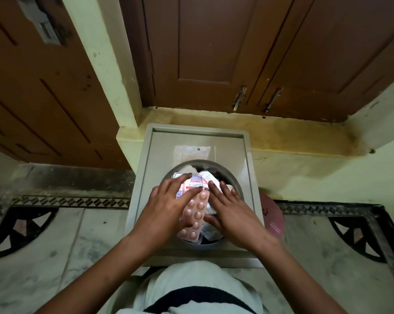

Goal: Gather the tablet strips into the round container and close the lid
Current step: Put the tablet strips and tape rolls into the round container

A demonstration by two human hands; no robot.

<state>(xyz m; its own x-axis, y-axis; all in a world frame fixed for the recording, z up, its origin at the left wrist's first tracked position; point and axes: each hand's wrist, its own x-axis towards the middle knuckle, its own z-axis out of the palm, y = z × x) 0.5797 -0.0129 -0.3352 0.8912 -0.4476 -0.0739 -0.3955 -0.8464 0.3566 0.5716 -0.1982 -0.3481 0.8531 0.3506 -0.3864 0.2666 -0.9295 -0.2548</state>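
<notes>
Both the left hand [166, 207] and the right hand [231, 211] press down with fingers spread flat, gripping nothing, on the tablet strips [195, 209] heaped in the round container [235, 177], which look light, springy and slippery, probably best pinched by their edges.

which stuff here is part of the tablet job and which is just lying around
Part of the job:
- round container, open, on the grey stool
- tablet strips piled in it, the pink one on top
- left hand and right hand, pressing on the strips
- pink round item beside the stool, possibly the lid

Just around:
- grey stool
- wooden cupboard doors
- patterned floor
</notes>
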